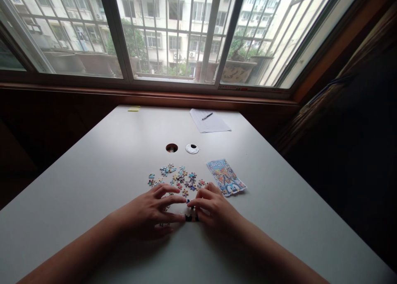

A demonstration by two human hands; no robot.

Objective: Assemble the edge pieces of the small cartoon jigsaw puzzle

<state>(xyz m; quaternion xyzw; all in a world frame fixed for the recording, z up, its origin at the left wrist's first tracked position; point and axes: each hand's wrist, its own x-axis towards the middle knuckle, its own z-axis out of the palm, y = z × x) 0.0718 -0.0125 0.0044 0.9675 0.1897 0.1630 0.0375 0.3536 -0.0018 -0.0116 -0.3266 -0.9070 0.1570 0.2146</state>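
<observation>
My left hand (151, 211) and my right hand (214, 209) rest side by side on the white table (93, 184), fingertips almost meeting. Between them lies a small dark cluster of joined puzzle pieces (191, 217); both thumbs and forefingers pinch or press at it. Just beyond my fingers several loose colourful puzzle pieces (178, 178) are scattered. To their right lies the puzzle's picture card (226, 177), blue and orange, slightly tilted.
Farther back the table has a round cable hole (171, 148) with its white cap (192, 148) beside it, a sheet of paper (209, 121) with a pen (207, 116) on it, and a yellow note (134, 108). A barred window runs behind.
</observation>
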